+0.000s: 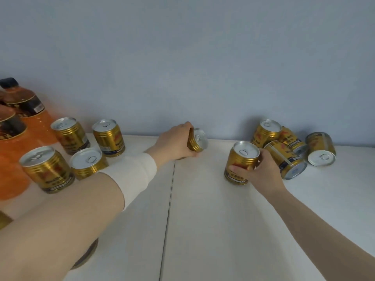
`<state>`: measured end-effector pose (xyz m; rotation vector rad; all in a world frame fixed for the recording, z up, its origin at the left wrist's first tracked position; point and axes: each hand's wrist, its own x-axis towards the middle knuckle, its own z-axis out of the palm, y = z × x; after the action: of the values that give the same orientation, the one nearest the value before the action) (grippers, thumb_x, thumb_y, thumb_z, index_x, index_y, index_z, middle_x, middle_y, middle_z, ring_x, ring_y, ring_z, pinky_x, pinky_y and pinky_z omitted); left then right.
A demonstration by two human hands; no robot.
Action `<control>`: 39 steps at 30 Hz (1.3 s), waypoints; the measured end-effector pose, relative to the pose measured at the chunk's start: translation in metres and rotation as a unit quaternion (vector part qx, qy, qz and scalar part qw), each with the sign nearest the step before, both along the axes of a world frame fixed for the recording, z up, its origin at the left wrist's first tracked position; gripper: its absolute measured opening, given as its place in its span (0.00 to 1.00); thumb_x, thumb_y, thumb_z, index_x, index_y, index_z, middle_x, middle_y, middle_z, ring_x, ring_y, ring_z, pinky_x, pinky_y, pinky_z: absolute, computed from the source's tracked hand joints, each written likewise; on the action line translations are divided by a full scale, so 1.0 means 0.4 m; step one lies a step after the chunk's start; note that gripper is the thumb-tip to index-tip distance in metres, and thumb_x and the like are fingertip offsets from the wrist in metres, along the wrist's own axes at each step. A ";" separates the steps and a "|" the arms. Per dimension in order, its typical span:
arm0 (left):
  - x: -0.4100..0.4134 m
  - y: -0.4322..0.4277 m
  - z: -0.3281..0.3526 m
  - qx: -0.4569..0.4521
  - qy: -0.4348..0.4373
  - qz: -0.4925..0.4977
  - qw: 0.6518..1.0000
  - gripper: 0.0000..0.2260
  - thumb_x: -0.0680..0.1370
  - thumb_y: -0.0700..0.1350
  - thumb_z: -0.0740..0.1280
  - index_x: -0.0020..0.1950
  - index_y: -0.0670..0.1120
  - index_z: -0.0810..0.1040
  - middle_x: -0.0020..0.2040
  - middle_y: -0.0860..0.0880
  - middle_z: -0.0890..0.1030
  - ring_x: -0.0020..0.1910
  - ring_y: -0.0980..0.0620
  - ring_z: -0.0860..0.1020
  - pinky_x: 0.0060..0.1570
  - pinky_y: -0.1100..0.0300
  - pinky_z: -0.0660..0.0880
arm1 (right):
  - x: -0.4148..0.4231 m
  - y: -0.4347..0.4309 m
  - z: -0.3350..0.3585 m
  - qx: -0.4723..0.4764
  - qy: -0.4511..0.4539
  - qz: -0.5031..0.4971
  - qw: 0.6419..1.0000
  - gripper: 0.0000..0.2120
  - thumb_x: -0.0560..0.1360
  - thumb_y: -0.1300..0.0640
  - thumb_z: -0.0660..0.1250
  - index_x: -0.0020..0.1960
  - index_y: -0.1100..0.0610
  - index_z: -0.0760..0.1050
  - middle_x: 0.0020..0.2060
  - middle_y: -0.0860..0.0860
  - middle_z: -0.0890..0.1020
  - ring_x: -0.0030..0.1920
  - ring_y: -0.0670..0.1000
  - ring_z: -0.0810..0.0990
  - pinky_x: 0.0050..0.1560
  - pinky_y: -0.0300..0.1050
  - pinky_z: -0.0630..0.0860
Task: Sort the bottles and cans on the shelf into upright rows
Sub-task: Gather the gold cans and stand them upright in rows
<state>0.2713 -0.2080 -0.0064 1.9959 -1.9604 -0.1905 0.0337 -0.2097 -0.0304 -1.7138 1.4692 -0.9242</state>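
Note:
My left hand (176, 141) grips a gold can (197, 141) tilted on its side near the back wall, its silver top facing right. My right hand (258, 172) holds an upright gold can (241, 161) standing on the white shelf (203, 209). Several gold cans stand upright at the left, among them a near one (46, 169) and a back one (108, 136). On the right lies a heap of cans: one upright (266, 131), one on its side (286, 159), another tipped over (320, 149). Orange bottles (22, 110) with dark caps stand at far left.
A pale blue wall (182, 67) closes the shelf at the back. A seam (168, 209) runs front to back down the shelf's middle. A dark round object (87, 254) peeks from under my left forearm, which wears a white wrap (134, 175).

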 end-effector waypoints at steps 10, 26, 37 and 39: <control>0.190 0.122 0.009 0.001 0.204 0.202 0.958 0.38 0.53 0.65 0.74 0.55 0.42 0.76 0.49 0.48 0.81 0.51 0.49 0.80 0.44 0.59 0.73 | 0.207 -0.056 0.034 0.021 -0.042 0.091 0.995 0.37 0.63 0.56 0.78 0.65 0.57 0.64 0.52 0.49 0.72 0.52 0.49 0.71 0.52 0.44 0.70; 0.193 0.021 -0.013 0.040 0.279 0.164 0.946 0.23 0.64 0.46 0.79 0.56 0.42 0.78 0.53 0.45 0.82 0.54 0.47 0.79 0.58 0.50 0.75 | 0.211 -0.101 0.000 0.038 -0.056 0.057 0.996 0.37 0.64 0.58 0.77 0.66 0.59 0.61 0.52 0.49 0.71 0.52 0.49 0.71 0.51 0.43 0.69; 0.147 0.037 0.012 0.051 0.283 0.184 0.940 0.44 0.63 0.50 0.79 0.73 0.43 0.60 0.68 0.46 0.71 0.68 0.45 0.69 0.63 0.54 0.69 | 0.188 -0.105 0.020 0.048 -0.033 0.095 0.994 0.44 0.67 0.53 0.75 0.74 0.58 0.52 0.67 0.53 0.69 0.65 0.52 0.70 0.60 0.42 0.67; 0.118 0.043 0.045 0.009 0.244 0.186 0.952 0.46 0.68 0.48 0.76 0.77 0.45 0.50 0.75 0.46 0.61 0.73 0.46 0.62 0.69 0.53 0.63 | 0.160 -0.115 0.059 0.033 -0.024 0.106 0.993 0.45 0.69 0.48 0.72 0.75 0.57 0.48 0.71 0.54 0.65 0.70 0.53 0.66 0.67 0.47 0.66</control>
<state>0.3186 -0.1908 0.0117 2.0380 -1.2630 -0.5481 0.0978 -0.2557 -0.0068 -1.7467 1.2440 -0.7887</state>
